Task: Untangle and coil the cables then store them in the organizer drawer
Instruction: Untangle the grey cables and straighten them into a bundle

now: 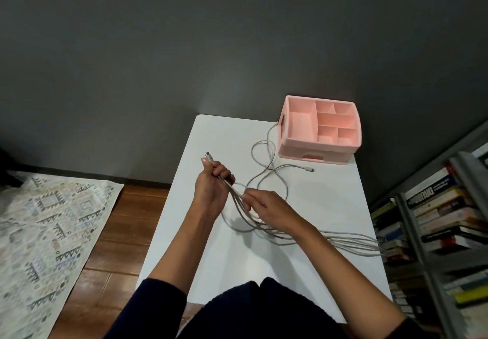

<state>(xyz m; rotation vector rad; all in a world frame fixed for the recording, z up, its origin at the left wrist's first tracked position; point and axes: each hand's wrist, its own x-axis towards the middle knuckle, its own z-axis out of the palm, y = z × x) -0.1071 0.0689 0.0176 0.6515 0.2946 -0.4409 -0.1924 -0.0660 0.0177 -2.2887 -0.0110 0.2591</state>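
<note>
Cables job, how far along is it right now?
Nothing looks stored yet: the organizer has empty compartments and its drawer is shut. In hand: the left hand grips a connector end, and the right hand pinches the gathered cable strands. Left: a loose cable still sprawls on the table, then coiling and storing.

The person wears a dark navy top with long sleeves pushed up to the elbows, leaving both forearms bare down to the left hand and right hand.
</note>
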